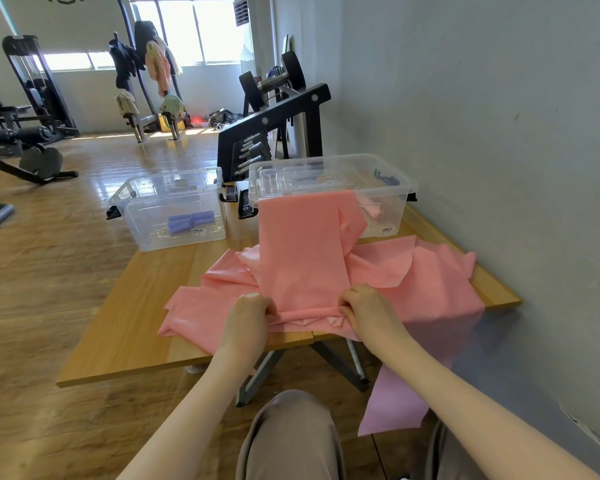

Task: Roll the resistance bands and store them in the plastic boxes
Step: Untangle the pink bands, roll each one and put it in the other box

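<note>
Pink resistance band [302, 258] pinched at near rolled edge by left hand [248, 318] and right hand [369, 308], both grips closed on it. Far end draped over rim of right plastic box [392, 199]. Loose pink bands [430, 282] heaped beneath on bench [125, 327]. Left of right box: second box [153, 220], purple rolls [189, 221] inside.
</note>
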